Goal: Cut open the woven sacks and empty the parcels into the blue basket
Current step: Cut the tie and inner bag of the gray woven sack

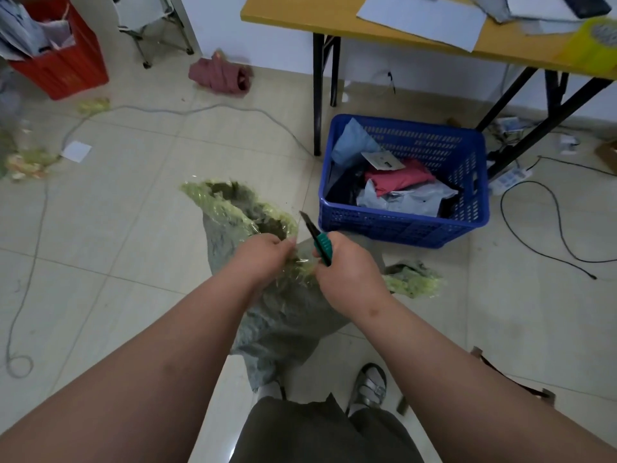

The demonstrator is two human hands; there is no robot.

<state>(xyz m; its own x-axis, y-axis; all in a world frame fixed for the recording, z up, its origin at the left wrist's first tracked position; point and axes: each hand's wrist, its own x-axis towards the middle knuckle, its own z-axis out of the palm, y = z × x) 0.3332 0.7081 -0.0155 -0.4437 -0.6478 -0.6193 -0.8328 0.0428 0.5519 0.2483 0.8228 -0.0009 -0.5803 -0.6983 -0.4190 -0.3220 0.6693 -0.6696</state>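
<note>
Quick count: two hands, the left hand (263, 255) and the right hand (347, 265), sharing one grey woven sack (283, 315) and one green-handled utility knife (319, 242). Two crates on the floor: one blue basket (400, 225) on the right, one red crate (63, 68) far left. One table (300, 15) at the far right. Inside the blue one I can make out roughly five parcels, hard to be sure since they overlap. One maroon cloth bundle (220, 75) far off, and one sandalled foot (370, 385) near.
</note>
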